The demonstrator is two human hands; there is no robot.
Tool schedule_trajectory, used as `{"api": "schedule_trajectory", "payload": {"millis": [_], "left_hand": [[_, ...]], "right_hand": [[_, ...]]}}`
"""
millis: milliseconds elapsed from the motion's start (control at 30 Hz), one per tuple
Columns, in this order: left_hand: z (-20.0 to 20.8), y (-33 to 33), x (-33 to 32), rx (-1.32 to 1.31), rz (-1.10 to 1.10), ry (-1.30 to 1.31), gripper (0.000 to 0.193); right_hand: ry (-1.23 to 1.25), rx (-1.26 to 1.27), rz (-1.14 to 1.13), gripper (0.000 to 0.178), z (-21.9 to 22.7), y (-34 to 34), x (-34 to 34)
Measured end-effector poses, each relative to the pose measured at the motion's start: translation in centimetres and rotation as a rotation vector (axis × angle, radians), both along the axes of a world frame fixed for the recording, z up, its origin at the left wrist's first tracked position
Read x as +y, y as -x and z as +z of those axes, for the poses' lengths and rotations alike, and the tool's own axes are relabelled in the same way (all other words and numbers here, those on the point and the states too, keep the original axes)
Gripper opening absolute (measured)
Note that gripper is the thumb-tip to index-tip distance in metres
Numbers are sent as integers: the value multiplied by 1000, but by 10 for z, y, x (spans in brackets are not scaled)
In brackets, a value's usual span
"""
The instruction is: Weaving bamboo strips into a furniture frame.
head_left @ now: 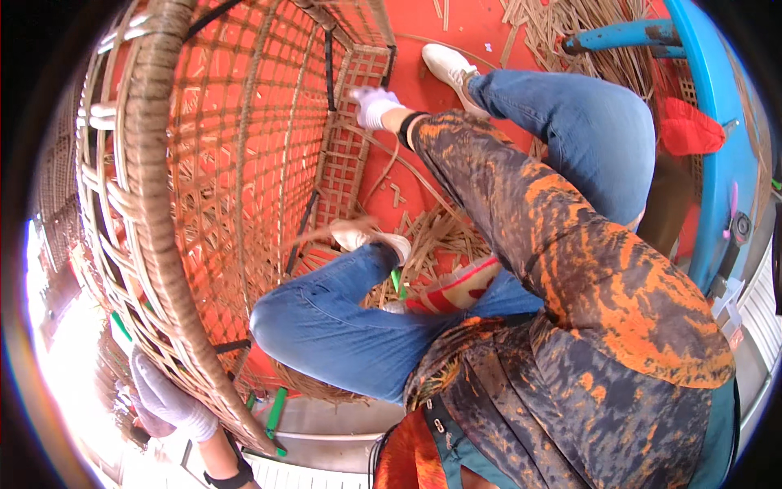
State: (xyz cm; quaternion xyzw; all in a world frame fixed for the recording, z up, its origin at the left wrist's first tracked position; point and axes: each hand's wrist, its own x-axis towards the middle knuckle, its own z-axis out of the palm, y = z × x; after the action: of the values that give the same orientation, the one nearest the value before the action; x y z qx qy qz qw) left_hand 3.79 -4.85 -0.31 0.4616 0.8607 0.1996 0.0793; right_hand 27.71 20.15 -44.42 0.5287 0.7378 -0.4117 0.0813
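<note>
A large brown woven wicker basket (151,163) with a thick wrapped rim lies tipped at my left, its open lattice side showing the red floor behind. My left hand (171,399), in a pale grey glove, rests against the outside of the basket near its lower end, fingers stretched along the weave. My right hand (375,107), in a white and lilac glove, is beside the basket's far narrow panel. Its fingers are smeared by motion, so whether they grip anything is unclear. A long wicker strip (415,169) curves across the floor below that hand.
Cut wicker strips (440,240) litter the red floor (415,90) around my legs. At the right stands a blue stool (707,73) with a red cloth (688,126) on it. A green-handled tool (277,411) lies by the basket's near end. Black ties (330,69) bind the basket's corners.
</note>
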Motion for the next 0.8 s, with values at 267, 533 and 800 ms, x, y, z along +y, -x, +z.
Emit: {"api": "schedule_trajectory", "payload": {"millis": [267,533,800], "left_hand": [[20,13,-38,874,-537,201,41],[7,-11,2,677,-477,128,29],[9,-2,-47,449,-209,73,33]], "right_hand": [[41,-147,622,23,2,17,-184],[223,-345,949,20,-63,-59,-336],[153,-374,687,27,-15,-5,-207]]}}
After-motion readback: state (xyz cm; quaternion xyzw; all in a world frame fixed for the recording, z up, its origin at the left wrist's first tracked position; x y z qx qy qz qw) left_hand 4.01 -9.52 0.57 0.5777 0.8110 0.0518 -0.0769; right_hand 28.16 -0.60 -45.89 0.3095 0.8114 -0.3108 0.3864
